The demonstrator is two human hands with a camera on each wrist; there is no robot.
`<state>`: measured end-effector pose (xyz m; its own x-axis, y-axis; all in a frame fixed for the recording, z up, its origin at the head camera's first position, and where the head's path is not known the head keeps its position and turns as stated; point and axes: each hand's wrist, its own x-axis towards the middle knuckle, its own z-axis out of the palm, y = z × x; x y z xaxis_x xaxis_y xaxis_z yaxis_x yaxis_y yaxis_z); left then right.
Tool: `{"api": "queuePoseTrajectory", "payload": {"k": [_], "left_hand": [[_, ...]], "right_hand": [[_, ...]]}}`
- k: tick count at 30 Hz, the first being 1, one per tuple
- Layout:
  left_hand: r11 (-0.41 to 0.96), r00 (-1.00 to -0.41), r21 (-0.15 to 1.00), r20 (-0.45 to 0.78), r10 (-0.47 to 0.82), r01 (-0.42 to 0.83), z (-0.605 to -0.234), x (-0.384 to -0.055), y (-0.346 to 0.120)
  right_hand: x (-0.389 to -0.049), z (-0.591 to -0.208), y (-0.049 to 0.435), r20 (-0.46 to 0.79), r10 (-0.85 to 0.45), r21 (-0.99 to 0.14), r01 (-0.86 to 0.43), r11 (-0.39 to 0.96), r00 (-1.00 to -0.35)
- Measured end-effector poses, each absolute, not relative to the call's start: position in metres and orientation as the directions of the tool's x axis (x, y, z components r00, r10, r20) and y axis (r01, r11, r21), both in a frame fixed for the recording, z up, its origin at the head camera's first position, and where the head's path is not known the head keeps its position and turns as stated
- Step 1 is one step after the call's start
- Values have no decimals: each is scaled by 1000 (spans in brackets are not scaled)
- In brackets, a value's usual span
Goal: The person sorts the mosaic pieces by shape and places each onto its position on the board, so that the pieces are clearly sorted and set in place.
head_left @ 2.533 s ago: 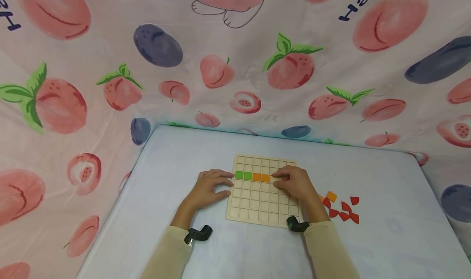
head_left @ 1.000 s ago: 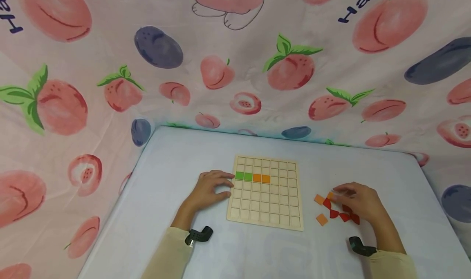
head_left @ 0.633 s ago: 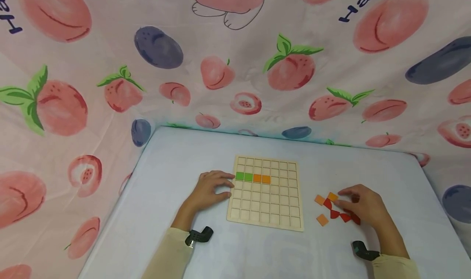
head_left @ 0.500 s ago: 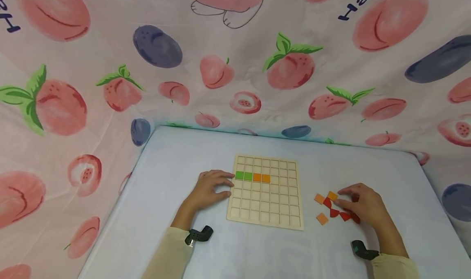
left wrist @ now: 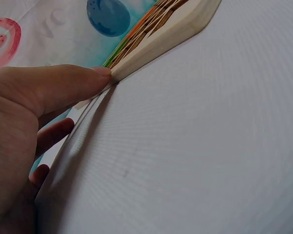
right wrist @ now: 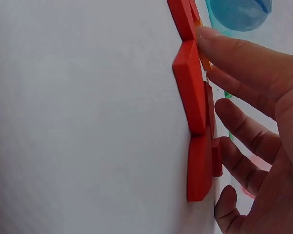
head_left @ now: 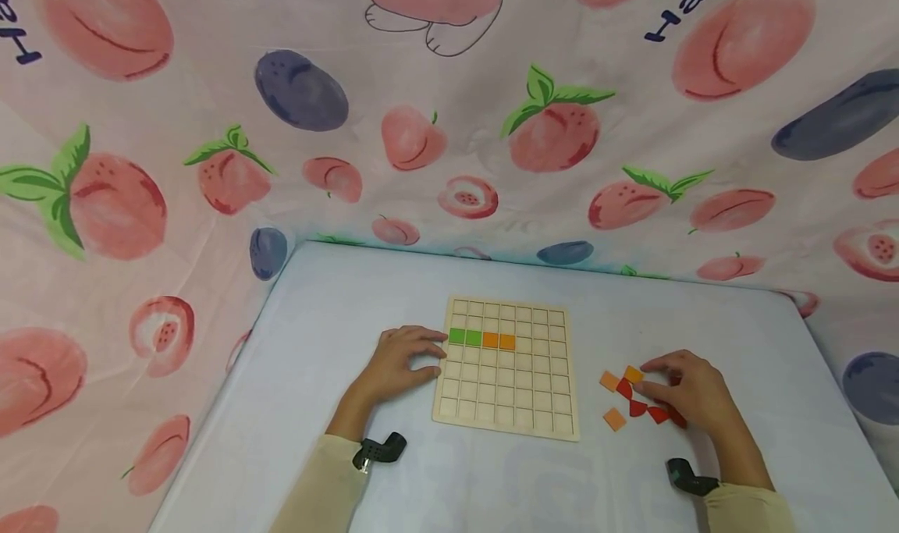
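The left hand, fingers spread, touches the side of the wooden grid board; right of its fingertips sit a row of green tiles, then orange tiles. Loose orange pieces and red pieces lie beside and under the right hand, thumb and forefinger parted, contact unclear

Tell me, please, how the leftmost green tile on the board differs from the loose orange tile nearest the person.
The green tile sits in a cell of the wooden board, whereas the orange tile lies off it, on the white tabletop. The green tile lines up with the board's grid; the orange tile is turned askew to it. Both are square.
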<state>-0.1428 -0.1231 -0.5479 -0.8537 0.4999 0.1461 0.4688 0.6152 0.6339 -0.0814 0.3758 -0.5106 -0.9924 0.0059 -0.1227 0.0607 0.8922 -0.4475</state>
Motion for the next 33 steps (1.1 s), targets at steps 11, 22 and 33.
{"api": "queuePoseTrajectory", "payload": {"k": [11, 22, 33], "left_hand": [[616, -852, 632, 142, 504, 470, -550, -140, -123], [614, -854, 635, 146, 500, 468, -546, -142, -124], [618, -854, 632, 141, 501, 467, -548, -143, -124]], "right_hand": [[-76, -508, 373, -113, -1, -462, 52, 886, -994], [-78, -510, 371, -32, -5, -453, 10, 892, -999], [-79, -506, 365, -60, 8, -477, 35, 878, -998]]}}
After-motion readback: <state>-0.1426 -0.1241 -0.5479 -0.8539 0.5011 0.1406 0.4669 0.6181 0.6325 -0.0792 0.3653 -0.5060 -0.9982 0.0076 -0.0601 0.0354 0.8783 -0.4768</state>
